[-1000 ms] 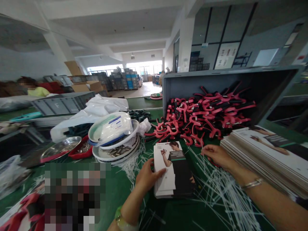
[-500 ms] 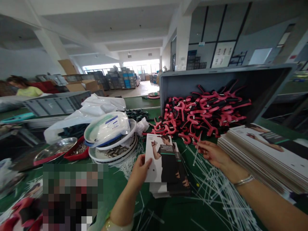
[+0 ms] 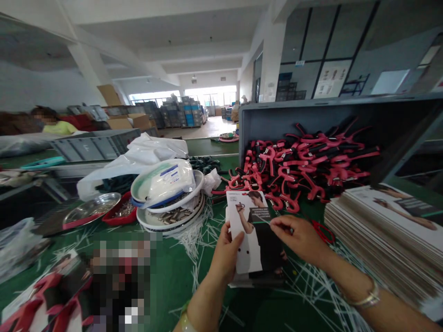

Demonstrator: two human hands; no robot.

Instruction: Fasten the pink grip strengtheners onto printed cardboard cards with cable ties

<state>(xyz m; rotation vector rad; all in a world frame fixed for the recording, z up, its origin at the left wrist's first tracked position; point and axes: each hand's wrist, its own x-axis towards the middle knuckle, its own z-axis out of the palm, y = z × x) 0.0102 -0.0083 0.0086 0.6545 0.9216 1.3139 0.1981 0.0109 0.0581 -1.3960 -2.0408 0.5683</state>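
My left hand grips the left edge of a printed white-and-black card, thumb on its face. Two small holes show in the card's lower part. Under it is a short stack of like cards. My right hand is closed in a pinch at the card's right side, with a thin white cable tie at its fingertips. Whether the tie passes through the card cannot be made out. Loose cable ties lie under my right forearm. A red looped handle shows beside my right wrist.
A tipped grey crate spills pink-and-black hand grips behind the cards. A tall card stack stands at right. Left are stacked basins, a red tray and finished-looking grips on cards. Another person is far left.
My right hand has moved left with the cable tie, from above the loose ties to the card. The held card is now tilted slightly. The view has shifted left.
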